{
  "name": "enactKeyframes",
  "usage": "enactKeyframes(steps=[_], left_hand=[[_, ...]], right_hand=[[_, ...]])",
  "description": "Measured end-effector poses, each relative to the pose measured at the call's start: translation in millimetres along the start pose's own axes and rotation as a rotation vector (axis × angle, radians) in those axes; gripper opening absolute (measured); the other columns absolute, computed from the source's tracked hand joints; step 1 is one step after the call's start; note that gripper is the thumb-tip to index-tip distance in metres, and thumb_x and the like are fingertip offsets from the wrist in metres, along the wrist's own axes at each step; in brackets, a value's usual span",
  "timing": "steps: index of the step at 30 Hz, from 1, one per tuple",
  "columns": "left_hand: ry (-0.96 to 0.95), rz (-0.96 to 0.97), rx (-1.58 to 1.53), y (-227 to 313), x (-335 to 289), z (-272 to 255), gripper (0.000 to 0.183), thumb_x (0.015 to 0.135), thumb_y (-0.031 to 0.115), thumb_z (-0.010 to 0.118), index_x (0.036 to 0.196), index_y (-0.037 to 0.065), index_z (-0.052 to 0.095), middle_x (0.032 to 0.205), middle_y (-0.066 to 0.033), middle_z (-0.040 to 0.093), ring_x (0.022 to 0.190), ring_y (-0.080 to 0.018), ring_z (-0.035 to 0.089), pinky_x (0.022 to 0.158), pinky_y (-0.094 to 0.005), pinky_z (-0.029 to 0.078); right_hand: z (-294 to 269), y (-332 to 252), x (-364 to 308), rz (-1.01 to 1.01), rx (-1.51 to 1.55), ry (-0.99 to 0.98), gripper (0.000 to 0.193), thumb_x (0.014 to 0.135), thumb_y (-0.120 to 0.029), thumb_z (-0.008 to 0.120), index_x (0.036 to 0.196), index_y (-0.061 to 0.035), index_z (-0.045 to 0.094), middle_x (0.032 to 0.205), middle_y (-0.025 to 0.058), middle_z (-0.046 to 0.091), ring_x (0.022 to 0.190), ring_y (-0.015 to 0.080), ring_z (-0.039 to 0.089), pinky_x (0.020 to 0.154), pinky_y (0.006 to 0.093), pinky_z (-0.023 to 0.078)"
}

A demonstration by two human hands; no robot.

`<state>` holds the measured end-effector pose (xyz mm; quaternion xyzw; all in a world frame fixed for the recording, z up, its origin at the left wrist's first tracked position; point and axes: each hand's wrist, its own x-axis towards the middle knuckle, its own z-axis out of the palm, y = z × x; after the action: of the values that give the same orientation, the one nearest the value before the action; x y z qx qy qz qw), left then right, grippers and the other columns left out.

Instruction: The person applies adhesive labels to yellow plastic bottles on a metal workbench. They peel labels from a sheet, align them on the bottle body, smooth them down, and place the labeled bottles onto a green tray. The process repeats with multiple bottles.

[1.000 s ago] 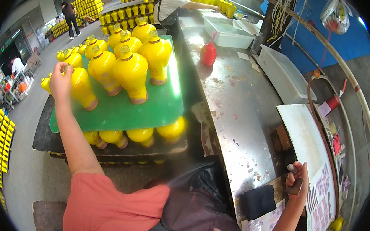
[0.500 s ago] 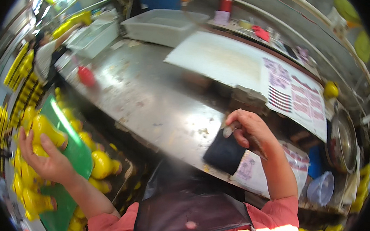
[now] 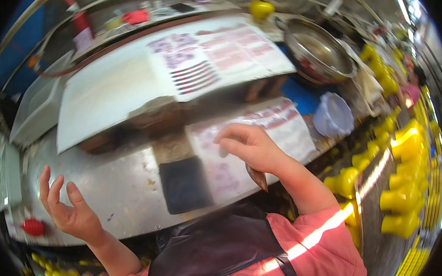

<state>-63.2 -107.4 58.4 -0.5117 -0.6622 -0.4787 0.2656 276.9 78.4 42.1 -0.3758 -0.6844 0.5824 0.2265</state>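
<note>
My left hand point(image 3: 72, 212) is raised over the left part of the metal table, its fingers apart and nothing in them. My right hand point(image 3: 251, 146) is curled over a printed sheet point(image 3: 297, 131) near the table's front edge. From the heel of that hand sticks the pointed end of a brown tool point(image 3: 257, 179); the rest of it is hidden, so I cannot tell its exact kind. Beside the sheet lies a dark square pad point(image 3: 185, 185). Farther back, a white board point(image 3: 105, 97) rests on blocks and carries sheets with purple, pink and dark striped prints point(image 3: 194, 77).
Red object point(image 3: 33, 226) and pale bins point(image 3: 44, 106) at left; lilac bucket point(image 3: 333, 115) and metal basin point(image 3: 319, 48) at right. Glossy yellow vase-like pieces point(image 3: 404, 188) stand in rows to the right, where another person point(image 3: 411, 89) is seen. A shelf with small items runs behind.
My view has swung right, bringing the basin and right-hand rows of yellow pieces into fuller view. My left hand, formerly beside yellow pieces, is now over the table. My right hand still grips the tool.
</note>
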Motion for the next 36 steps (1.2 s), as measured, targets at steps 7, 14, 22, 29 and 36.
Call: enactKeyframes(steps=[7, 14, 22, 29, 36], left_hand=[[-0.277, 0.060, -0.350, 33, 19, 81, 0.016, 0.095, -0.006, 0.065, 0.109, 0.000, 0.069, 0.132, -0.0161, 0.068, 0.118, -0.0285, 0.065, 0.101, -0.0405, 0.050], [-0.452, 0.425, -0.493, 79, 21, 115, 0.016, 0.086, -0.006, 0.071, 0.100, 0.000, 0.069, 0.114, -0.0148, 0.072, 0.106, -0.0340, 0.067, 0.095, -0.0419, 0.052], [-0.550, 0.425, -0.557, 106, 23, 108, 0.017, 0.079, -0.007, 0.074, 0.093, 0.000, 0.069, 0.105, -0.0138, 0.073, 0.100, -0.0336, 0.068, 0.089, -0.0413, 0.054], [-0.554, 0.414, -0.581, 101, 17, 98, 0.015, 0.077, -0.003, 0.076, 0.088, 0.003, 0.069, 0.096, -0.0109, 0.074, 0.089, -0.0307, 0.070, 0.080, -0.0394, 0.054], [-0.627, 0.475, -0.675, 106, -1, 106, 0.017, 0.078, 0.003, 0.076, 0.093, 0.008, 0.069, 0.097, -0.0089, 0.073, 0.091, -0.0302, 0.069, 0.084, -0.0418, 0.054]], right_hand=[[-64, -7, -128, -0.113, -0.747, 0.859, 0.017, 0.097, -0.013, 0.069, 0.107, -0.0008, 0.073, 0.086, 0.0098, 0.073, 0.071, 0.0142, 0.065, 0.066, 0.0308, 0.052], [-144, -58, -292, 0.488, -1.554, 1.635, 0.029, 0.101, -0.034, 0.065, 0.120, -0.0128, 0.072, 0.106, 0.0180, 0.074, 0.094, 0.0395, 0.072, 0.083, 0.0460, 0.057], [-254, -72, -442, 1.129, -1.683, 1.525, 0.049, 0.106, -0.045, 0.051, 0.128, -0.0038, 0.065, 0.117, 0.0260, 0.070, 0.104, 0.0460, 0.069, 0.089, 0.0562, 0.054], [-302, -39, -478, 1.182, -1.543, 1.419, 0.049, 0.105, -0.044, 0.048, 0.112, 0.0011, 0.067, 0.112, 0.0301, 0.070, 0.105, 0.0503, 0.066, 0.088, 0.0566, 0.052], [-203, -82, -383, 0.633, -1.534, 1.364, 0.026, 0.100, -0.029, 0.061, 0.101, -0.0025, 0.064, 0.097, 0.0223, 0.071, 0.088, 0.0375, 0.069, 0.077, 0.0462, 0.052]])
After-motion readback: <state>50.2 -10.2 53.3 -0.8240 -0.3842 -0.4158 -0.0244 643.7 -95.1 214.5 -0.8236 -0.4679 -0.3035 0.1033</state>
